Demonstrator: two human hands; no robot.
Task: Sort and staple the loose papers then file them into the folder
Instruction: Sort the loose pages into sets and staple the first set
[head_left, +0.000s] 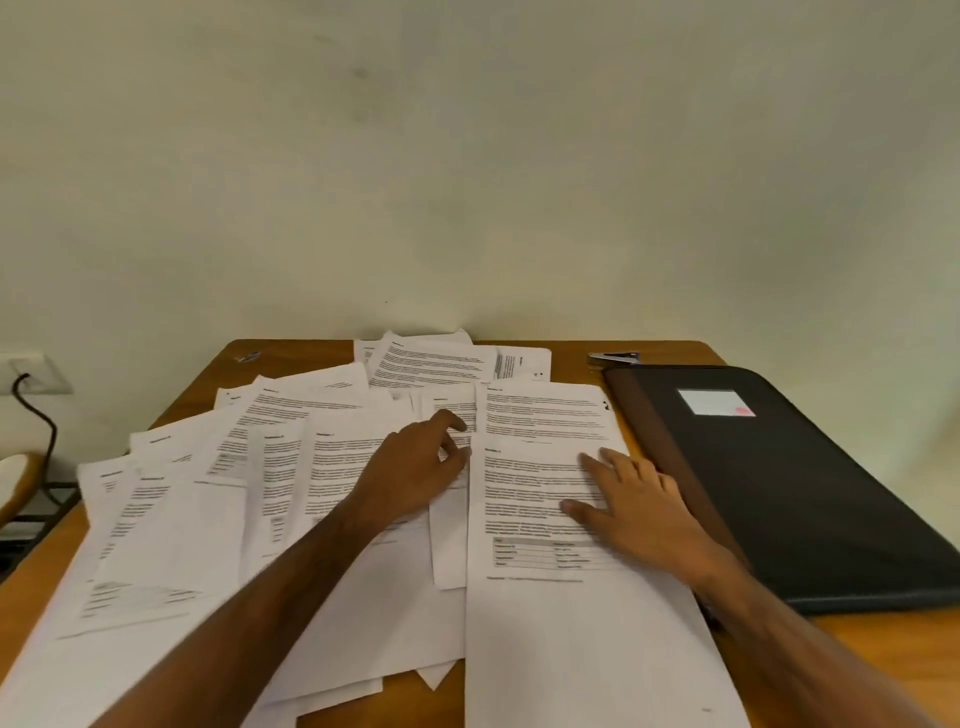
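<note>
**Ana:** Wooden desk (597, 353) against a plain pale wall, wasn't it? Where were the papers (171, 519)?

**Ben:** Fanned loose across most of the desk, overlapping, none stapled that I could see. One sheet (545, 613) lay on top at the right, its long side running away from the person, with a small table printed low on it.

**Ana:** And the hands?

**Ben:** Right hand (636, 512) lay flat on that sheet, fingers straight and spread, pressing it down, gripping nothing. Left hand (415, 470) sat just beside the sheet's left edge on the pages under it, fingers loosely bent, tips touching paper. I couldn't tell if it was pinching a page or only resting.

**Ana:** So which hand would take the sheet?

**Ben:** My guess, the right; it was already on it. The sheet stretched toward the person from under that palm, so sliding it nearer looked like the easy way. The left was nearer the rest of the spread, to its left.

**Ana:** Folder (810, 483)?

**Ben:** Dark, closed, flat, right of the papers, touching or nearly touching the right wrist. A stapler (613, 357) lay beyond its far corner, well apart from both hands.

**Ana:** Anything unclear?

**Ben:** The print was too blurred to read, so no telling which pages belonged together. Near edges of the papers ran out of view. A small object (248, 356) at the far left corner I couldn't name. A socket (32, 371) with a cord (39, 415) showed on the left wall
</note>
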